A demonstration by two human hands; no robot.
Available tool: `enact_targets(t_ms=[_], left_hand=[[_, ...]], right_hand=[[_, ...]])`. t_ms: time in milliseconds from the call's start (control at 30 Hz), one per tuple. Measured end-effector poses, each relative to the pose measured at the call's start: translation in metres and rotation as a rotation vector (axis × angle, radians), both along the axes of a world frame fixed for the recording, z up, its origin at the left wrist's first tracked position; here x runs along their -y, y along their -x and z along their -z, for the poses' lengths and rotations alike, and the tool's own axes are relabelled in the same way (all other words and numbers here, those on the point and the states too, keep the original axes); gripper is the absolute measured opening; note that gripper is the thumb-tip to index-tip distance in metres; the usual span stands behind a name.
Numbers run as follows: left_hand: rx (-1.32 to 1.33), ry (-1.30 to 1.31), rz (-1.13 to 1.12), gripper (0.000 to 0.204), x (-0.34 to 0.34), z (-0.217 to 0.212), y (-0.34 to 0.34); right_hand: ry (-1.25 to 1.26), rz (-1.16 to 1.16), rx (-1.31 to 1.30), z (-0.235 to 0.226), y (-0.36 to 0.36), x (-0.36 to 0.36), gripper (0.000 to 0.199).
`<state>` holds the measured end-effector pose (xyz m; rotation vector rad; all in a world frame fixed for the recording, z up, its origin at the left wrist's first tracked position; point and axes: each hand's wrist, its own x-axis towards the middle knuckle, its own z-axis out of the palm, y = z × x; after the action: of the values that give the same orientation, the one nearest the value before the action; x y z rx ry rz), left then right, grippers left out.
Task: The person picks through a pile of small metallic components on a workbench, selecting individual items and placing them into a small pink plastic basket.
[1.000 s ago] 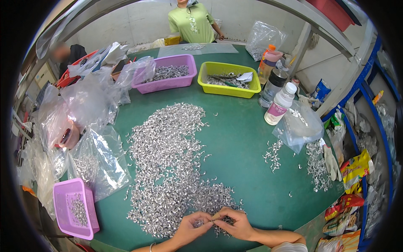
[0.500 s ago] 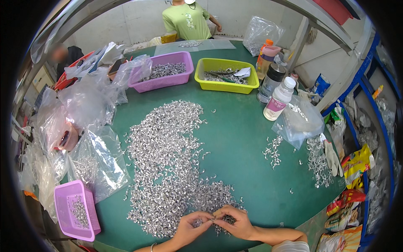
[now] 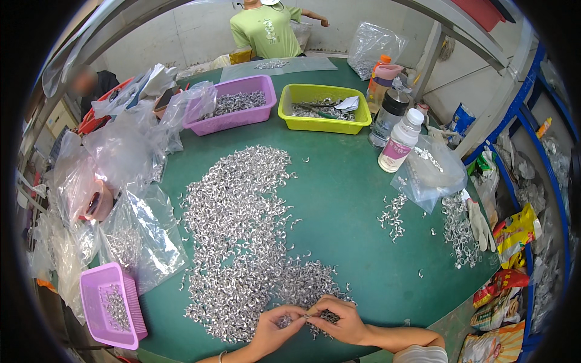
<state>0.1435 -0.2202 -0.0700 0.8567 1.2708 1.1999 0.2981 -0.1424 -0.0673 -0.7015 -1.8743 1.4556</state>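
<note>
- Two hands meet at the near table edge: left hand (image 3: 275, 330) and right hand (image 3: 339, 320), fingertips pressed together, pinching one small silver metal piece (image 3: 307, 315) betw. them; piece too small to tell its exact shape.
- Both thumbs & forefingers close on it, other fingers curled under; prob. held that near so the piece sits right under the eyes.
- Hands hover at the near end of the big heap of silver pieces (image 3: 242, 236), w/ loose ones touching under the knuckles, so the supply is within easy reach.
- Pink basket (image 3: 112, 305) at near left holds a few of the same pieces, just beside a clear plastic bag (image 3: 142, 236) lying flat.
- More crumpled clear bags (image 3: 78, 175) pile along the left rim.
- Far side: purple tray (image 3: 233, 106) w/ pieces, yellow-green tray (image 3: 324, 109) w/ pieces & a slip of paper, set side by side.
- Right: white bottle (image 3: 399, 142) upright, dark-capped jar (image 3: 387, 121) behind it, another clear bag (image 3: 426, 175) spilling a smaller scatter of pieces (image 3: 393, 215).
- Surface is a round green table (image 3: 345, 199), matte.
- Room: pale wall behind, a person in a green shirt (image 3: 266, 30) standing at the far edge, blue racking (image 3: 548, 181) & coloured packets (image 3: 514, 233) at right.
</note>
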Motion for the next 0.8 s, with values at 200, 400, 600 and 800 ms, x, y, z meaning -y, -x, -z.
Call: enact_targets(t_ms=[200, 400, 600, 800], left_hand=[[0.024, 0.045, 0.008, 0.015, 0.0008, -0.0027, 0.0001], [-0.038, 0.004, 0.016, 0.015, -0.0005, 0.0008, 0.0002], [-0.013, 0.022, 0.011, 0.015, 0.0015, 0.004, 0.0], [0.1, 0.087, -0.056, 0.015, 0.0012, -0.005, -0.0031]], right_hand=[[-0.005, 0.001, 0.001, -0.0001, 0.0, 0.001, 0.012], [-0.005, 0.0, 0.005, 0.0001, -0.0001, 0.0005, 0.012], [-0.038, -0.025, 0.017, 0.0007, -0.0021, 0.0003, 0.012], [-0.017, -0.059, 0.026, 0.0014, -0.0013, -0.0011, 0.012]])
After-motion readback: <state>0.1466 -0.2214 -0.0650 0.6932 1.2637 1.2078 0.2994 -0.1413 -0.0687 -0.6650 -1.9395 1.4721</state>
